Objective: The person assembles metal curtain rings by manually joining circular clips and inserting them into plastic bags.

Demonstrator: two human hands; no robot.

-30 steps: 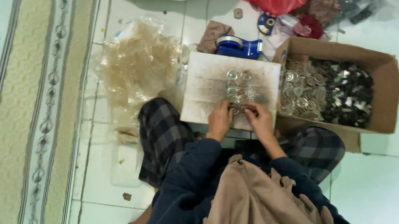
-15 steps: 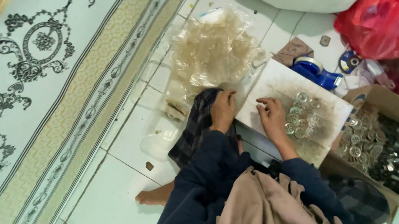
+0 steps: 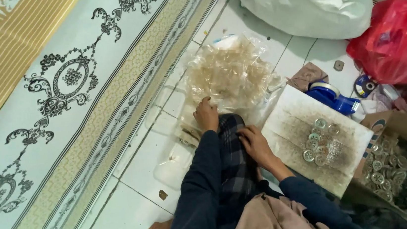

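Both hands came off the white board (image 3: 284,121) since half a second back: the left hand (image 3: 207,114) has moved from the knee out to the heap of clear plastic bags (image 3: 229,74), and the right hand (image 3: 253,143) has pulled back from the pile of small round metal parts (image 3: 321,143) to the plaid trouser knee (image 3: 232,151). Left fingers are curled at the near edge of the bag heap, touching it; can't tell if they actually pinch a bag. Right fingers are bent loosely on the knee, holding nothing visible. Metal parts sit in a loose cluster mid-board, just right of the right hand, not touching it. Cardboard box (image 3: 388,124) with more of the same parts is at the board's right edge. Blue tape dispenser (image 3: 333,96) and red plastic bag (image 3: 395,41) lie beyond the board. Patterned carpet (image 3: 52,94) runs along the left.
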